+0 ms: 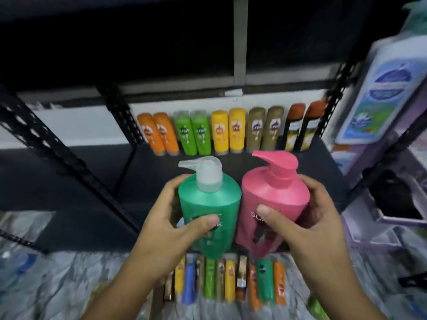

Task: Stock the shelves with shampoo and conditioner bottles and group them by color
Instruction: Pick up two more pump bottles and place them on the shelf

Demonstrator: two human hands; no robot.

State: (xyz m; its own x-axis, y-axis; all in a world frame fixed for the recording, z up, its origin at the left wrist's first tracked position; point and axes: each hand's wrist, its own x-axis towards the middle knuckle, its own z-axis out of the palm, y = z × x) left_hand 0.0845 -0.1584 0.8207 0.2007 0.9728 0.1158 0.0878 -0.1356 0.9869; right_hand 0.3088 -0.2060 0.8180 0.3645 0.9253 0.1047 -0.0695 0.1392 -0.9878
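Left hand (165, 224) round green bottle (213, 203), right hand (309, 218) round pink bottle (265, 195)

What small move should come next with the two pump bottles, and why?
Probably set the green pump bottle, gripped by the left hand, on the shelf before the green pair; the right hand grips the pink pump bottle, which has no match there.

Smooth satin plastic noted on green bottle (209, 204) and pink bottle (275, 202); translucent plastic on pump head (206, 177). Perforated metal, painted matt black, noted on shelf upright (57, 153). Crinkled glossy film noted on sheeting (69, 285).
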